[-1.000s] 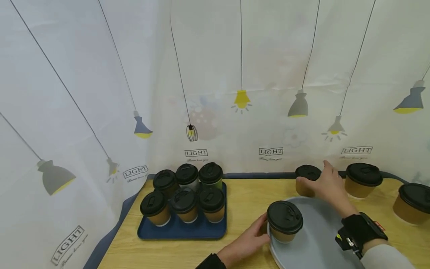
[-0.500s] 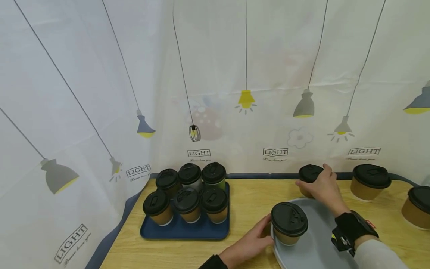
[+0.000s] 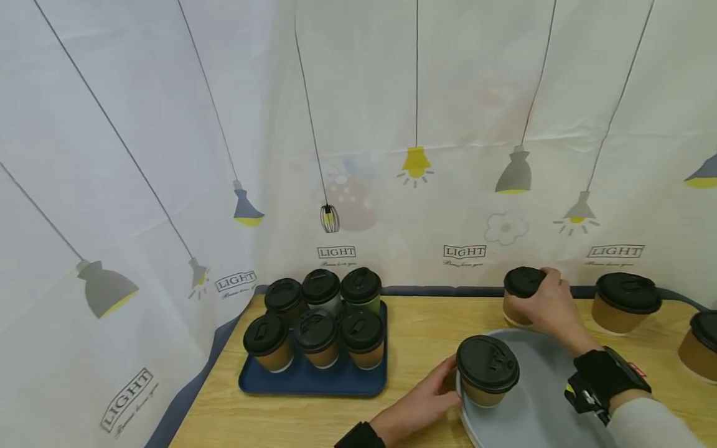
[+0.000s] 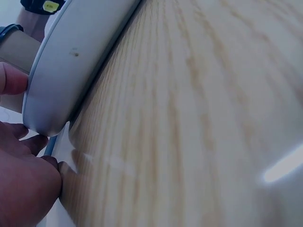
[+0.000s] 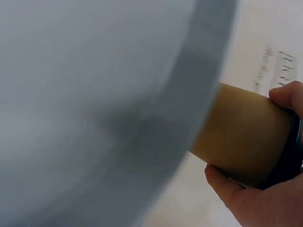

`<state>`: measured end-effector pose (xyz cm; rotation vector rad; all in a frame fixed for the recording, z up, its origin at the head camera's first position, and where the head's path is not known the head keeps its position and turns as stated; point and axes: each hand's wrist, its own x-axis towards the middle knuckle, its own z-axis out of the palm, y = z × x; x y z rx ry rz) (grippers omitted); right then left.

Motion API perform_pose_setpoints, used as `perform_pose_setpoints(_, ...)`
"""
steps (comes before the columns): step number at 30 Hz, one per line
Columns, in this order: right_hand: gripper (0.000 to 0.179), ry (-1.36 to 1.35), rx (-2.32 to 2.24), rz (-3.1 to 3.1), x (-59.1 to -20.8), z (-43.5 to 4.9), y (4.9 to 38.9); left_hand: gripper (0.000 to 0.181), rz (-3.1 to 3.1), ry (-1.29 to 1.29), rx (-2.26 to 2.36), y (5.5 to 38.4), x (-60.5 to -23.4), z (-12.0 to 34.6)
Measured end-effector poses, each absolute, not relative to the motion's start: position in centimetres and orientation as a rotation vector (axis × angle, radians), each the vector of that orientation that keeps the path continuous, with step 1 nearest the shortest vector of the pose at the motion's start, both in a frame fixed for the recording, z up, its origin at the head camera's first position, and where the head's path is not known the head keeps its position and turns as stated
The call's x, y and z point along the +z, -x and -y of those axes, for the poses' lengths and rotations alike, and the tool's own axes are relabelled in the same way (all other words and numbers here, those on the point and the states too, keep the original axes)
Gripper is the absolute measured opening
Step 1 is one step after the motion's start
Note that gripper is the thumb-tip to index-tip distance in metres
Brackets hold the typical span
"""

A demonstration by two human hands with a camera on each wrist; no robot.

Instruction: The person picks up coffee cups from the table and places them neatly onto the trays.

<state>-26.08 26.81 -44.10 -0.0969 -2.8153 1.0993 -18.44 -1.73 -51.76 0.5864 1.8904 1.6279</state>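
Observation:
My left hand grips a brown paper cup with a black lid, thumb and fingers round its left side. This cup stands at the left rim of a round grey tray. In the left wrist view the fingertips are close against the tray's rim. Beyond the tray, my right hand holds another brown cup with a black lid. The right wrist view shows fingers on both sides of that cup's body; the tray's rim hides its base.
A blue rectangular tray at the left bears several lidded cups. Two wider lidded cups, one at the back and one at the right edge, stand on the wooden table. A lamp-print sheet hangs behind.
My right hand's fingers have closed in round the back cup. The left hand and its cup keep their place on the round tray. The head view has shifted slightly.

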Motion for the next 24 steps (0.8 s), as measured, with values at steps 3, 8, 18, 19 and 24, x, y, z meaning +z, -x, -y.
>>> perform_pose_setpoints(3, 0.104, 0.027, 1.095, 2.791, -42.8, -27.0, 25.4, 0.074, -1.894, -0.607, 1.623, 18.4, -51.8, 1.6)
perform_pose_setpoints(8, 0.104, -0.066, 1.09, 2.769, -40.7, -27.0, 24.2, 0.075, -1.912, -0.615, 1.62, 18.4, -51.6, 1.7)
perform_pose_setpoints(18, 0.104, -0.068, 1.015, 2.727, -38.9, -28.0, 20.7, 0.074, -1.903, -0.593, 1.614, 18.4, -51.7, 1.6)
perform_pose_setpoints(19, 0.104, -0.075, 1.005, 2.725, -38.8, -28.2, 20.4, 0.074, -1.902, -0.594, 1.619, 18.4, -51.8, 1.6)
perform_pose_setpoints(24, 0.102, -0.175, 0.958, 2.726, -39.0, -29.1, 19.1, 0.076, -1.916, -0.58, 1.639, 18.3, -51.8, 1.5)
